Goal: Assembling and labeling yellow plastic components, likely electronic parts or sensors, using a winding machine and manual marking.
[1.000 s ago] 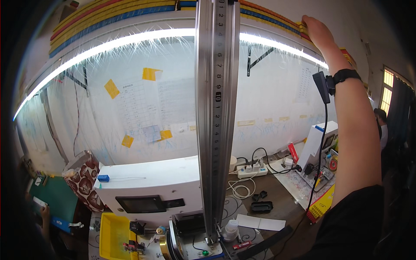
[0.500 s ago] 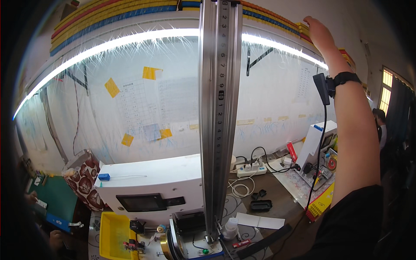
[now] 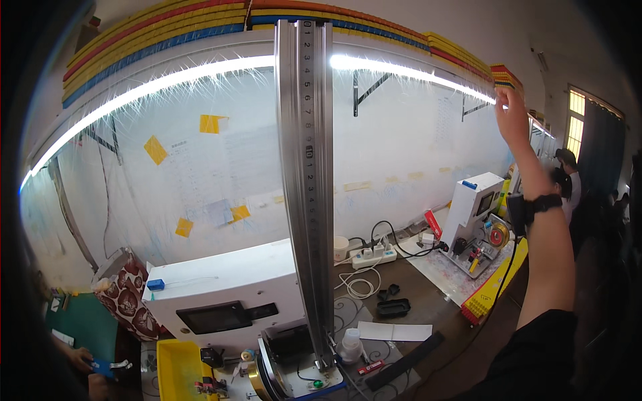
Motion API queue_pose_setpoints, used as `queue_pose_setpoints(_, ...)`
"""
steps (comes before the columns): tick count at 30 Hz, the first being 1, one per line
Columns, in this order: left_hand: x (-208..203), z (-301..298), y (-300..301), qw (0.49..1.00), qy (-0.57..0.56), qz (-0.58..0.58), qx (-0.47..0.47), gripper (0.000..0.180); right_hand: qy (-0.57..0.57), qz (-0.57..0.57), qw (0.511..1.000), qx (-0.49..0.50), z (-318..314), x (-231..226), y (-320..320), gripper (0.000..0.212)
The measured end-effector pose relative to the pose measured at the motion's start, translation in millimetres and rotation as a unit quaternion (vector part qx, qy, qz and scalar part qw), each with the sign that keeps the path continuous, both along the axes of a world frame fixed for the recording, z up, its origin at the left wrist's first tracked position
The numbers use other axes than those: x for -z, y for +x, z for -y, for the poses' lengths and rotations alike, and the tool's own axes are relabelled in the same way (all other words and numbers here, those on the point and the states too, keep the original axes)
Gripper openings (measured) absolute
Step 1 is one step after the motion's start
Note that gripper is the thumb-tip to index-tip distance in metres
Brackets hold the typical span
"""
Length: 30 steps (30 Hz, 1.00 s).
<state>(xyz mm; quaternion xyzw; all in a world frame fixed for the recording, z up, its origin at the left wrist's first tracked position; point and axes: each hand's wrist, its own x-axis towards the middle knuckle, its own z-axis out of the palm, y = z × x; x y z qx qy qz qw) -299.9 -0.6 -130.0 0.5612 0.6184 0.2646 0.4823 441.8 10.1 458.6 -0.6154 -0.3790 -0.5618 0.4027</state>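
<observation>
My right hand (image 3: 512, 119) is raised at the upper right on an outstretched arm. Its fingers are bent together beside the lit tube lamp (image 3: 414, 75), just below a stack of red and yellow trays (image 3: 506, 75). Whatever the fingers may hold is too small to make out. A black strap with a small dark device (image 3: 528, 208) sits round the wrist, and a cable hangs from it. My left hand is out of view. In front of me stands an upright metal rail (image 3: 304, 174) with a ruler strip, beside a white machine (image 3: 224, 294) with a dark screen.
A yellow bin (image 3: 170, 371) stands at the machine's front. On the bench are a power strip (image 3: 373, 256), a black tray (image 3: 393, 307), a white bottle (image 3: 351, 344) and a second white machine (image 3: 468, 207). Another person's hands (image 3: 83, 361) hold a blue object at lower left.
My right hand has come down from the stacked trays on the shelf, its fingers now drawn in. The view has shifted, so the rail stands farther left. The other person's hands show more.
</observation>
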Motion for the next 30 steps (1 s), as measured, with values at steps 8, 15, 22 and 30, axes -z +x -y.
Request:
queue_pose_setpoints(8,-37,31,-44,0.994,0.1,0.011,0.03,0.017,-0.171,0.073,0.977,-0.101,73,145,-171,0.021)
queue_pose_setpoints(15,-15,8,-127,0.988,0.011,0.091,0.126,0.021,-0.135,-0.25,0.958,0.02,169,269,-130,0.019)
queue_pose_setpoints(22,-35,-2,-133,0.983,-0.018,0.043,0.18,0.02,-0.104,-0.575,0.809,0.067,227,433,-26,0.04)
queue_pose_setpoints(30,-55,1,-109,0.985,-0.009,0.02,0.172,0.019,-0.06,-0.737,0.672,0.03,190,460,-9,0.059)
